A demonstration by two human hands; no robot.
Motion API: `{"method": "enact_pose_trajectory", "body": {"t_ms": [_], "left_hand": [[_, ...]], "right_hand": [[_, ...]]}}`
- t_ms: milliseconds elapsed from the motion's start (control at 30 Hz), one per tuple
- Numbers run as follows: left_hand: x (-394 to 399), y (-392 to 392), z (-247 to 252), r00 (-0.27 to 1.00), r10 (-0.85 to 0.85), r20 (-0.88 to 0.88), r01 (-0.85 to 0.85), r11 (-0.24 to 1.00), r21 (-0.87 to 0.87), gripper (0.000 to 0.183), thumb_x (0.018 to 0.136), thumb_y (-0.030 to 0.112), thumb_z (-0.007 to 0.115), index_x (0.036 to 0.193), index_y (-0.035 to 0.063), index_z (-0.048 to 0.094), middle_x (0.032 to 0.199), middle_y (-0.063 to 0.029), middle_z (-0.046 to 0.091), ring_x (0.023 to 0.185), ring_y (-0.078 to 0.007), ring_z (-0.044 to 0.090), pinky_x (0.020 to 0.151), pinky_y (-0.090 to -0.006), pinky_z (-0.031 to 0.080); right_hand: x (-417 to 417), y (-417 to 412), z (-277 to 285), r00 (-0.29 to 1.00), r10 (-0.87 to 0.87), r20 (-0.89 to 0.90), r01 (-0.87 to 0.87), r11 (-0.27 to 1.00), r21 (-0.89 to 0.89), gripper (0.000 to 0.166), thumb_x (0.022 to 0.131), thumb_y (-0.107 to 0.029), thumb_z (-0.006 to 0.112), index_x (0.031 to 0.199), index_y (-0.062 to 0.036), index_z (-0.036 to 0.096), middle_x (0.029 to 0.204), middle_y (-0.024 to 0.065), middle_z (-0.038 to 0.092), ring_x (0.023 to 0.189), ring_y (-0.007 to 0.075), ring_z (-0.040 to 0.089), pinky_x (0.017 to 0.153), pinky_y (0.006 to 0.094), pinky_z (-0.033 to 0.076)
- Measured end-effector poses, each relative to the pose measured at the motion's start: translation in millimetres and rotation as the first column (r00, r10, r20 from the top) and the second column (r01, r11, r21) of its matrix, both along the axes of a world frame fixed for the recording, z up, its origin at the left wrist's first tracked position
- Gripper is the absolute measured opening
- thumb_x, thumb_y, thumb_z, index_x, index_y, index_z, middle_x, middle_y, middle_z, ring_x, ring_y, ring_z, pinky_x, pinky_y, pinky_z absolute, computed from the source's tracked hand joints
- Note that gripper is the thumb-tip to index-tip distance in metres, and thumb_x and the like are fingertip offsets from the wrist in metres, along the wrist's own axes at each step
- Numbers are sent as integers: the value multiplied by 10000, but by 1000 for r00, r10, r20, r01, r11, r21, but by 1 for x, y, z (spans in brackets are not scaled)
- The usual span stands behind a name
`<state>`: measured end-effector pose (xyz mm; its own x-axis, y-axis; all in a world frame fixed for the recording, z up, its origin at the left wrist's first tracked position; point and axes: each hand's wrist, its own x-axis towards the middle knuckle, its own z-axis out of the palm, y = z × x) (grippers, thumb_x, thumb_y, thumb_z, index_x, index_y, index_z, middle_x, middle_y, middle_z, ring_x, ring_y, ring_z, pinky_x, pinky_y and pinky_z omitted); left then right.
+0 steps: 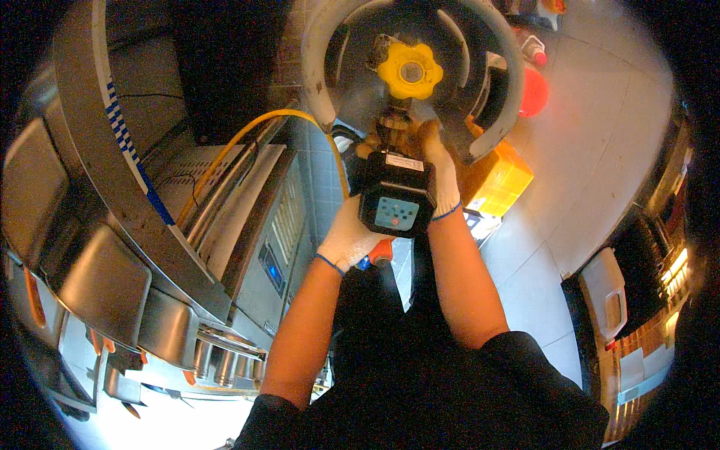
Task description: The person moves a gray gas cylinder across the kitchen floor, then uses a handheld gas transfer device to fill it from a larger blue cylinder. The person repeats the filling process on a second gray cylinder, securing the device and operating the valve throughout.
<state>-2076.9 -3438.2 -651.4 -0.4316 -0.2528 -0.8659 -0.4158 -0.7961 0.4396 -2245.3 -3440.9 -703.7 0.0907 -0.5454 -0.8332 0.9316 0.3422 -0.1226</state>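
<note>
Both my hands wear pale knit gloves with blue cuffs. My left hand (pixel 351 233) grips the lower left side of a black box-shaped device (pixel 398 194), which bears a light blue panel with symbols and a white label with writing. My right hand (pixel 441 160) is wrapped around the coupling (pixel 395 124) at the device's far end, its fingers partly hidden behind it. Just beyond sits a yellow valve handwheel (pixel 412 72) on a gas cylinder, inside the worn grey metal collar (pixel 509 79). A red fitting (pixel 382 251) with a blue part shows below my left hand.
A yellow hose (pixel 270 114) arches left of the cylinder. Stainless kitchen equipment (pixel 281 225) and a metal counter edge (pixel 135 185) with hanging pans (pixel 107 284) line the left. At right are a yellow box (pixel 500 177), a red round object (pixel 533 93), tiled floor (pixel 590 140) and a white jug (pixel 604 298).
</note>
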Motion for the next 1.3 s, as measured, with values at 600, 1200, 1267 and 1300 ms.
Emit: {"method": "enact_pose_trajectory", "body": {"t_ms": [600, 1200, 1267, 1300], "left_hand": [[-6, -9, 9, 994, -96, 59, 96, 995, 0, 463, 624, 22, 792, 1051, -15, 618, 987, -96, 697, 880, -161, 648, 791, -291, 515], [-4, -7, 4, 989, -140, 51, 145, 983, -114, 485, 639, 49, 808, 1080, -9, 614, 997, -99, 693, 903, -173, 649, 815, -306, 512], [-3, -2, 3, 996, -77, 46, 79, 996, -36, 480, 641, 63, 811, 1075, -4, 617, 989, -105, 694, 906, -173, 649, 815, -306, 512], [-4, -2, 2, 998, -40, 47, 40, 999, -5, 478, 642, 71, 812, 1073, -2, 619, 986, -108, 695, 907, -173, 650, 814, -306, 511]], "right_hand": [[6, 21, -38, 551, 420, -721, -598, 801, 9, 422, 1001, -351, 409, 1186, -12, 578, 1130, 119, 644, 971, 249, 645, 843, 378, 527], [16, 19, -40, 995, 21, -102, -49, 959, -280, 504, 945, -419, 506, 1225, -2, 538, 1077, 158, 651, 969, 304, 646, 842, 446, 526], [11, 17, -24, 955, -131, 267, 194, 955, -225, 659, 901, -557, 489, 1266, -10, 509, 1149, 182, 623, 1014, 323, 636, 879, 492, 522], [9, 15, -25, 961, -117, 249, 163, 972, -171, 655, 902, -559, 484, 1262, -13, 511, 1150, 181, 621, 1005, 323, 637, 870, 485, 526]]}}
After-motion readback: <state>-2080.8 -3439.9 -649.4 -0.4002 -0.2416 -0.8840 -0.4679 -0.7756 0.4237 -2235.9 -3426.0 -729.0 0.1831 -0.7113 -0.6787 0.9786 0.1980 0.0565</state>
